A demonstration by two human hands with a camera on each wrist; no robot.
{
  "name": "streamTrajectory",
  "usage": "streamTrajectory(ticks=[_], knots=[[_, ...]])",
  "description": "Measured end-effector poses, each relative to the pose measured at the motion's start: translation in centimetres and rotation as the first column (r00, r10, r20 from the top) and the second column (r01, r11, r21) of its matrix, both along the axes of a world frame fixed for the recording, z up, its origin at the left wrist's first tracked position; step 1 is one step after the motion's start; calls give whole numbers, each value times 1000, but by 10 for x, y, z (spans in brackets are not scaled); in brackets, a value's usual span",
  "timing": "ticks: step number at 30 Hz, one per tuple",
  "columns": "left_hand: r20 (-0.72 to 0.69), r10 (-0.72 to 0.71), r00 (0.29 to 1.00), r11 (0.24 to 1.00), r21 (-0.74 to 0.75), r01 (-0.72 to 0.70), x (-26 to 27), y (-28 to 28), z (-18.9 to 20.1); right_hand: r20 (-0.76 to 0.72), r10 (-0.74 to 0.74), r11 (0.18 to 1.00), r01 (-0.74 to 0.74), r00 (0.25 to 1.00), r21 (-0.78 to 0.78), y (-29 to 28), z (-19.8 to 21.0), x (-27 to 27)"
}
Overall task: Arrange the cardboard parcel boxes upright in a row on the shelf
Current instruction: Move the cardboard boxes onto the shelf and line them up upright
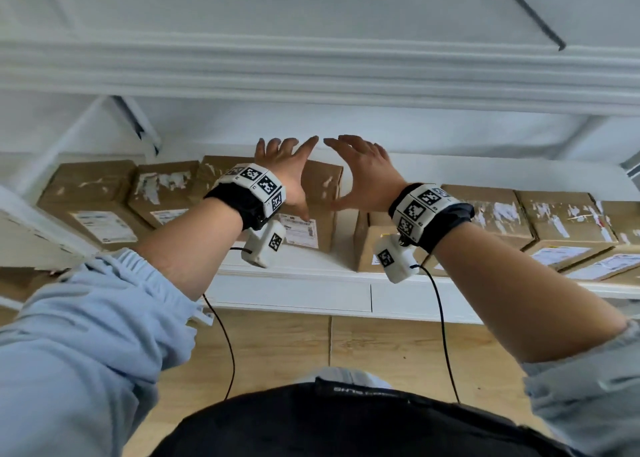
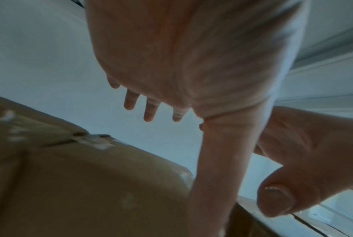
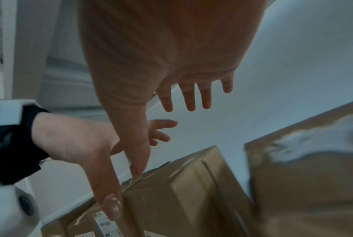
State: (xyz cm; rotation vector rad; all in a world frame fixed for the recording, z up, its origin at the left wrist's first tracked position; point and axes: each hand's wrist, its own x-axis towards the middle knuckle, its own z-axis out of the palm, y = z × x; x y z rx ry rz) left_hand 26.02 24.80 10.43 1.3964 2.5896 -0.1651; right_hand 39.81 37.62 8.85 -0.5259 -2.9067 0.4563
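Cardboard box [image 1: 320,193] stands upright at the shelf [image 1: 311,269] front edge, matte brown, scuffed; left hand [image 1: 287,169] and right hand [image 1: 367,172] spread open above it.

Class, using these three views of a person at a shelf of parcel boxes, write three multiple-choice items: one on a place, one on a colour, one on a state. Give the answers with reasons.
1. Where do the boxes stand?
A. On the wooden floor
B. On the white shelf
C. On a trolley

2. What colour are the person's sleeves?
A. Light blue
B. Red
C. Dark green

3. How are the left hand and right hand held?
A. Both clenched in fists
B. Both gripping a box lifted clear of the shelf
C. Both open with fingers spread, above the upright box

Answers:
1 B: the head view shows the row of brown boxes on the white ledge, with the floor below.
2 A: both rolled-up sleeves are pale blue.
3 C: all views show straight, spread fingers, and the box rests on the shelf.
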Motion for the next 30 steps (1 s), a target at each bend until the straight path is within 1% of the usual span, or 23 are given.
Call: streamTrajectory(ticks=[2, 4, 6, 8, 10, 13, 16, 20, 23, 27, 30], knots=[[13, -7, 1000, 1000, -3, 7, -26, -17, -5, 48, -32, 999, 32, 998, -2, -16, -6, -27], [32, -27, 999, 999, -19, 27, -52, -33, -12, 129, -84, 996, 86, 988, -8, -31, -9, -49], [59, -63, 996, 997, -37, 65, -75, -47, -20, 210, -135, 991, 136, 968, 11, -44, -15, -63], [54, -114, 992, 991, -62, 117, -92, -59, -26, 271, -154, 988, 144, 950, 56, -54, -22, -71], [-1, -168, 986, 983, -76, 168, -103, -68, -31, 295, -169, 983, 138, 940, 122, -61, -28, -73], [-39, -211, 977, 977, -21, 210, -113, -71, -35, 285, -213, 973, 175, 935, 153, -65, -28, -73], [-14, -235, 972, 972, 8, 235, -115, -75, -37, 289, -217, 974, 185, 932, 135, -67, -23, -67], [22, -229, 973, 973, 47, 228, -108, -81, -42, 319, -154, 982, 110, 935, 153, -68, -20, -51], [44, -222, 974, 974, 65, 219, -99, -80, -43, 307, -136, 980, 82, 942, 182, -67, -21, -43], [67, -213, 975, 976, 68, 208, -82, -73, -40, 304, -147, 973, 82, 941, 215, -61, -19, -31], [69, -216, 974, 975, 70, 211, -68, -67, -41, 306, -161, 975, 104, 938, 194, -55, -19, -19]])
